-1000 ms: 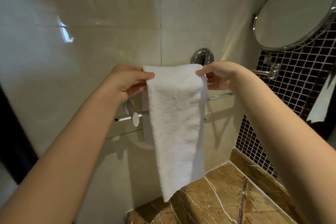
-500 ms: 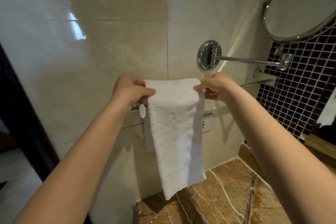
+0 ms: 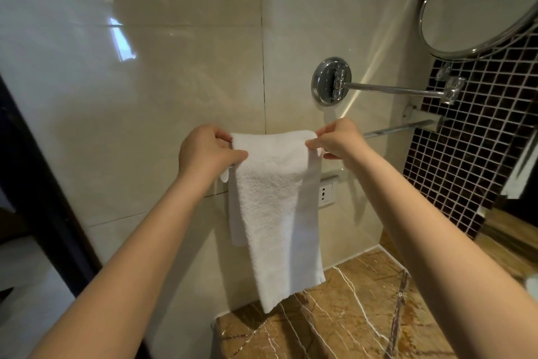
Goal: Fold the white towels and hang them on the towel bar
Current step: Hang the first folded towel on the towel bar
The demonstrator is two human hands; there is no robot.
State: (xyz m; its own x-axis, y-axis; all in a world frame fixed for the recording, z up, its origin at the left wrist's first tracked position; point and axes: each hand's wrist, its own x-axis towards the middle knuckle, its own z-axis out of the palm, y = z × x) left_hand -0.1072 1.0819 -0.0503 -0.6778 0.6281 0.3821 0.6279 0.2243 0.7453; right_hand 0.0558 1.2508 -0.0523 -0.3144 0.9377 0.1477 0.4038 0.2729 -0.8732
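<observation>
- White towel [image 3: 273, 213], folded into a narrow strip, is draped over the towel bar [image 3: 398, 129]. Its long front flap hangs nearly to the marble counter [image 3: 349, 318], and a shorter flap shows behind it on the left.
- My left hand [image 3: 206, 152] pinches the left end of the top fold, thumb on the front face and fingers curled behind.
- My right hand [image 3: 337, 140] pinches the right end the same way.
- I hold both ends so the fold sits level and square on the bar, with the strip's layers kept together.
- I judge the hang nearly done; what remains is evening the flaps and letting go.
- No basket or bin is in view, so the bar alone bears a towel. The pale shape at the far right edge may be a basin, but I cannot tell.
- Above the bar, the round mirror [image 3: 477, 0] stands off the wall on its chrome arm [image 3: 393, 92], apart from the towel.
</observation>
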